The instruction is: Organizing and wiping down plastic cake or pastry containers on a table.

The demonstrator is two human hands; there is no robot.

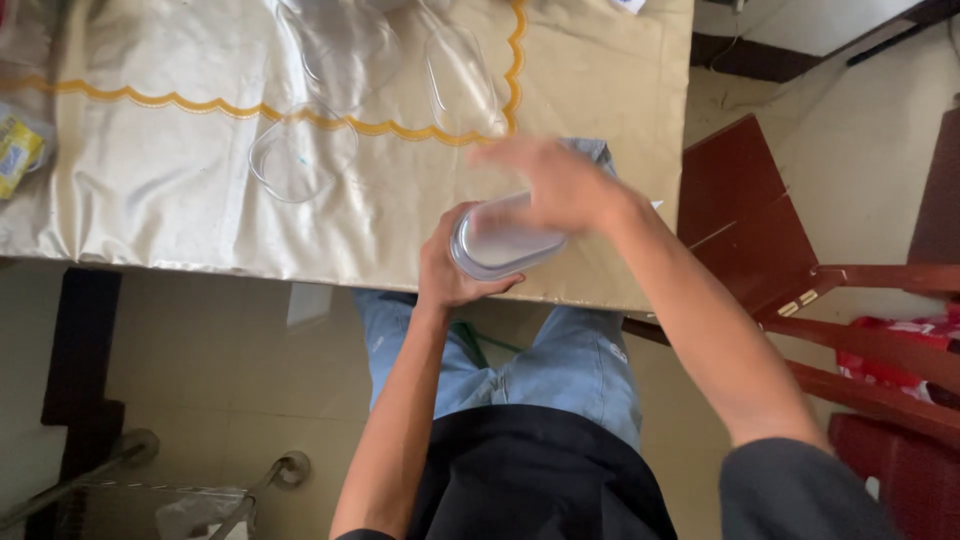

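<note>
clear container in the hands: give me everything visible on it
The container is clear plastic, oval with rounded corners and a raised rim, looking empty. It is held tilted in the air over the near edge of the table, its open or bottom face toward the camera. The left hand grips its lower left side; the right hand, blurred, lies over its top. Finer detail is too blurred to tell.

1. Left hand (447,268) grips a clear plastic container (500,240) from below, at the near edge of the desk (180,200).
2. Right hand (555,185), blurred, lies over the container's top, touching it.
3. Desk covered in beige cloth with a wavy orange border.
4. Clear plastic lids (303,160) lie on the cloth toward the far edge, well apart from the hands.
5. Yellow packet (15,152) at the desk's left edge.
6. Red chair (760,230) just beside the desk's right edge.
</note>
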